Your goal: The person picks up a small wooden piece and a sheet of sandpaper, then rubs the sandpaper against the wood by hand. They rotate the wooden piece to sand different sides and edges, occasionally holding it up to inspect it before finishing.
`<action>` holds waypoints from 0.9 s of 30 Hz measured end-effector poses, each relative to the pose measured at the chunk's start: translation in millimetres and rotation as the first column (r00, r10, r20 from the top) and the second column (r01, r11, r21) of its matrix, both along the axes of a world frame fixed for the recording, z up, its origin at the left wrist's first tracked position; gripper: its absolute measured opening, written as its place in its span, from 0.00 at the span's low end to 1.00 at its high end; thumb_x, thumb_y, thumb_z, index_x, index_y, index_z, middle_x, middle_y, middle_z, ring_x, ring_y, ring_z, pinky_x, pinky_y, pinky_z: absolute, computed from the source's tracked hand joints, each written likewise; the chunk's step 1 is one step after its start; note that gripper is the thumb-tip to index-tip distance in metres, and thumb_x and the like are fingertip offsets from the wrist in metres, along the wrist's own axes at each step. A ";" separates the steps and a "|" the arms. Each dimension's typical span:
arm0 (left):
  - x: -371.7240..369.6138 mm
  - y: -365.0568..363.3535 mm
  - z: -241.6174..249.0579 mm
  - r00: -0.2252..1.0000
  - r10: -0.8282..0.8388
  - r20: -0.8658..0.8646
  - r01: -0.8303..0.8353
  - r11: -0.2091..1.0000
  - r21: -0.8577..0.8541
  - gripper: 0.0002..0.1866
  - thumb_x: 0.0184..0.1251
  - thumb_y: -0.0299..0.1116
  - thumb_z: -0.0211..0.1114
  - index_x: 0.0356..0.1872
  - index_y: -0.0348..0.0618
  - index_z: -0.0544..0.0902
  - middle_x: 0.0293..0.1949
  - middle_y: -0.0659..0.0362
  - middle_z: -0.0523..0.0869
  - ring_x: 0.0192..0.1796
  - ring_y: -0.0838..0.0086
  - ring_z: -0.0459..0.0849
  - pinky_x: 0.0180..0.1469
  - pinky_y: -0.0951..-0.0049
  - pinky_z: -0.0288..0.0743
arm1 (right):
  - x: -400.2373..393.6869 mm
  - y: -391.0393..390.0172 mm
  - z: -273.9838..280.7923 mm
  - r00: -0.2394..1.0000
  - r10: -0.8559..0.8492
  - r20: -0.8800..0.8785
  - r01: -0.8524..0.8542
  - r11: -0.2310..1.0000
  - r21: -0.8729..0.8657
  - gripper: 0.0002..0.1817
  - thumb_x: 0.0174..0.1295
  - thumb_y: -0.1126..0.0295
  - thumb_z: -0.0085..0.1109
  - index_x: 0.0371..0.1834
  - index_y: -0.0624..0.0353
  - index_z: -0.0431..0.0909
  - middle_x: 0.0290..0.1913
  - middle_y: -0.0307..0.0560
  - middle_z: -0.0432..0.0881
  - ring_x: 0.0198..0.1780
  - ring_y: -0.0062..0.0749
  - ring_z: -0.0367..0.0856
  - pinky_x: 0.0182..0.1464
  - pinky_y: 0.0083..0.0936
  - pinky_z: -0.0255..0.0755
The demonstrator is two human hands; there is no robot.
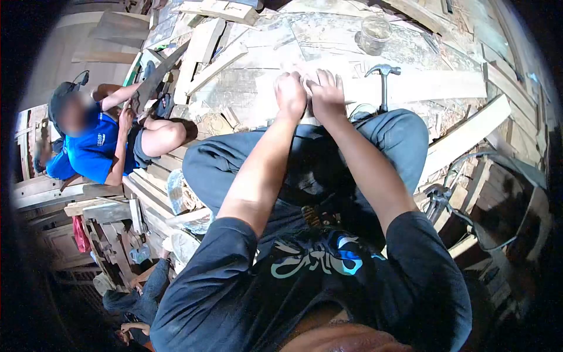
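Both of my hands are close together over a pale wooden board [413, 87] that lies across the work surface in front of my crossed legs. My left hand [291, 97] is closed, its fingers curled round something too small and overexposed to make out. Beside it, almost touching, my right hand [326, 97] has its fingers bent and partly spread over the board; what lies beneath the palm is hidden. A claw hammer [383, 88] rests to the right of my right hand, its head away from me and its handle toward my knee.
A clear round container [374, 35] stands beyond the board. Wooden offcuts [220, 67] and shavings lie around. On the left sits a person in a blue shirt [97, 146], holding a saw [158, 73]. A metal tool [437, 202] and a cable are at right.
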State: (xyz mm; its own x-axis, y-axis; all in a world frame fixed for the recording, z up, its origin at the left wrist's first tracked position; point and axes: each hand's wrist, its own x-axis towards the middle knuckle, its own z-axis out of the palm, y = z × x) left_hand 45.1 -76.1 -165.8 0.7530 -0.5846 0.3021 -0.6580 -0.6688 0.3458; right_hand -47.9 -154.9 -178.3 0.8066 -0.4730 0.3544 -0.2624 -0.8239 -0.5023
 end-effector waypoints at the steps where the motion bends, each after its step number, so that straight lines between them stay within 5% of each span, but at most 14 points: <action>1: -3.3 6.2 2.1 1.000 0.003 -0.016 -0.003 1.000 0.018 0.07 0.60 0.27 0.60 0.30 0.34 0.83 0.32 0.41 0.83 0.40 0.45 0.81 0.49 0.50 0.73 | -0.7 -0.1 2.4 1.000 0.006 -0.012 -0.006 1.000 0.011 0.16 0.56 0.68 0.60 0.49 0.53 0.85 0.62 0.56 0.75 0.69 0.47 0.68 0.71 0.52 0.56; 3: -11.5 17.2 2.0 0.994 0.078 -0.070 -0.076 0.997 0.031 0.07 0.60 0.27 0.60 0.30 0.34 0.83 0.31 0.40 0.82 0.41 0.44 0.80 0.49 0.50 0.74 | 1.8 -1.2 2.7 1.000 0.000 0.003 0.000 1.000 -0.003 0.17 0.51 0.60 0.68 0.44 0.51 0.86 0.61 0.54 0.76 0.67 0.47 0.69 0.72 0.52 0.55; 6: -13.6 22.6 2.1 0.994 0.076 0.072 -0.075 0.997 -0.020 0.06 0.59 0.29 0.66 0.28 0.35 0.83 0.28 0.42 0.82 0.36 0.46 0.81 0.41 0.52 0.76 | 3.8 -0.5 2.3 1.000 0.000 0.007 0.000 1.000 -0.011 0.17 0.50 0.60 0.68 0.42 0.51 0.86 0.61 0.54 0.76 0.67 0.48 0.70 0.71 0.53 0.55; 7: -8.8 19.9 2.7 0.999 0.041 -0.010 -0.041 0.999 -0.026 0.07 0.58 0.27 0.60 0.26 0.34 0.83 0.30 0.40 0.83 0.38 0.43 0.81 0.46 0.49 0.74 | 3.3 -0.9 1.6 0.999 0.007 0.042 -0.005 0.999 -0.037 0.14 0.54 0.61 0.65 0.42 0.52 0.86 0.60 0.55 0.77 0.65 0.49 0.71 0.70 0.54 0.56; 14: 7.6 -2.5 -1.7 1.000 -0.014 0.005 0.014 1.000 -0.016 0.06 0.58 0.27 0.60 0.26 0.36 0.82 0.33 0.41 0.83 0.41 0.45 0.81 0.47 0.49 0.73 | 2.4 1.0 -4.8 0.998 -0.015 0.062 0.016 1.000 -0.015 0.15 0.63 0.69 0.51 0.48 0.51 0.86 0.62 0.55 0.75 0.68 0.47 0.68 0.72 0.54 0.55; 15: 2.9 3.4 -2.1 0.999 -0.031 0.011 0.031 0.999 0.015 0.05 0.57 0.26 0.60 0.27 0.35 0.82 0.34 0.41 0.83 0.42 0.46 0.81 0.48 0.50 0.73 | 3.7 0.0 -4.8 0.990 -0.027 0.138 0.035 0.998 -0.056 0.10 0.58 0.65 0.60 0.39 0.53 0.87 0.58 0.55 0.78 0.64 0.48 0.72 0.69 0.53 0.58; 22: -9.4 21.6 2.0 1.000 0.014 -0.009 -0.014 1.000 0.001 0.07 0.58 0.26 0.62 0.29 0.32 0.83 0.31 0.39 0.82 0.41 0.44 0.81 0.49 0.49 0.74 | 5.9 -0.6 -0.3 1.000 0.003 0.008 -0.003 1.000 -0.008 0.21 0.47 0.65 0.69 0.48 0.51 0.86 0.62 0.57 0.76 0.68 0.50 0.69 0.71 0.54 0.55; 27: 5.6 -8.8 3.1 0.996 0.045 -0.073 -0.041 0.998 0.051 0.06 0.59 0.27 0.61 0.30 0.35 0.84 0.32 0.41 0.84 0.42 0.47 0.82 0.51 0.53 0.73 | 11.2 2.8 -10.2 0.994 -0.061 0.096 0.060 0.998 0.013 0.17 0.55 0.68 0.62 0.49 0.51 0.85 0.60 0.56 0.77 0.68 0.49 0.69 0.72 0.54 0.54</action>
State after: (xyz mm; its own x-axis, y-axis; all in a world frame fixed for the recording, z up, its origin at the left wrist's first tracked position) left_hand 50.8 -85.0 -162.7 0.7972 -0.5638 0.2158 -0.6017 -0.7137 0.3586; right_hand -36.7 -152.1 -188.5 0.7388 -0.5240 0.4239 -0.2618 -0.8027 -0.5359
